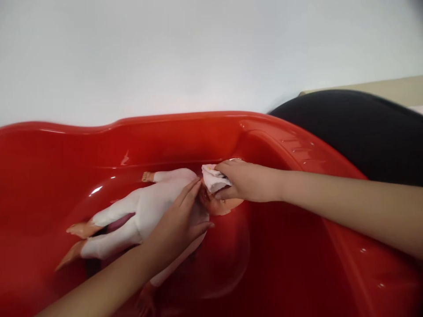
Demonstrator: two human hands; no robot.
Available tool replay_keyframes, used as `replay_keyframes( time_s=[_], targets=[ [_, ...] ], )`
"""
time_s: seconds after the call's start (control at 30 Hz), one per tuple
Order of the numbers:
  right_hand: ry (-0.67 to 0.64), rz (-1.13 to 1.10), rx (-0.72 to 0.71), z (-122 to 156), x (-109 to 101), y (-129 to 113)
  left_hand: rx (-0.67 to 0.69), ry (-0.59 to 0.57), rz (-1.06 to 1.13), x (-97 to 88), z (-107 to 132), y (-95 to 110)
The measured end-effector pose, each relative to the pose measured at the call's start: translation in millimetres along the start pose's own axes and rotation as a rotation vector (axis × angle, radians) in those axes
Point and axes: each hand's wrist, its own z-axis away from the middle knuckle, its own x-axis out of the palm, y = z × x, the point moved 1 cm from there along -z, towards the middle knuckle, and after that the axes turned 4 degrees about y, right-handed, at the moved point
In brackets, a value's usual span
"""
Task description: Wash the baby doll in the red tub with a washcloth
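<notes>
A baby doll (155, 200) with a white cloth body lies on its back in a red tub (178, 132) that holds water. Its bare feet point left and its head is at the right. My right hand (243, 180) grips a folded white cloth (213, 177) against the doll's head, hiding much of it. Across the doll's upper chest rests my left hand (183, 215), fingers stretched toward the chin and thumb apart. One of the doll's hands, near the bottom, lies under the water.
The tub's moulded rim curves round the back and right side. Behind it rises a pale wall (148, 53). A large black rounded object (346, 132) stands beyond the rim at the right, with a beige surface (380, 91) behind it.
</notes>
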Motion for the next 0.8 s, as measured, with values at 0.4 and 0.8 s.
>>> replay_keyframes(
  time_s=[0.4,0.8],
  targets=[
    [-0.008,-0.535,0.024,2.1,-15.9,-12.7,0.003,-0.108,0.121,-13.7,5.4,6.2],
    [-0.037,-0.346,-0.04,9.3,-11.3,-6.2,0.05,-0.055,0.026,-20.6,7.4,31.1]
  ],
)
